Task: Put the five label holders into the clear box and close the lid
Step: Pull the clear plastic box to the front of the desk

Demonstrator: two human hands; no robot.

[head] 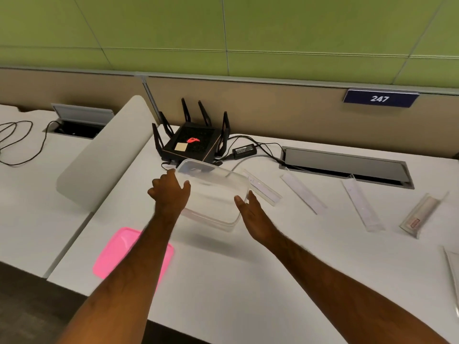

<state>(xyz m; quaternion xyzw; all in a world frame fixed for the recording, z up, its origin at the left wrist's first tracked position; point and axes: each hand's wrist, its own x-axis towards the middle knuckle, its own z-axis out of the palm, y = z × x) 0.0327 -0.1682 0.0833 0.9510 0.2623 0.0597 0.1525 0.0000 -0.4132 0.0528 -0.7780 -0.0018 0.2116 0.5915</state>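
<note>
The clear box (213, 192) is lifted a little off the white desk, tilted, with a shadow under it. My left hand (170, 189) grips its left rim and my right hand (250, 214) presses against its right corner. The box looks empty. Its pink lid (116, 249) lies flat on the desk at the near left, partly under my left forearm. Several clear label holders lie in a row to the right: one (263, 187) just behind the box, another (303, 193), a third (361, 207), one with a red mark (419, 214), and one (453, 274) at the right edge.
A black router (192, 142) with upright antennas stands just behind the box, with a power brick (244, 150) and cables. An open cable hatch (347, 167) is set in the desk at the back right. A white divider panel (104, 155) rises on the left.
</note>
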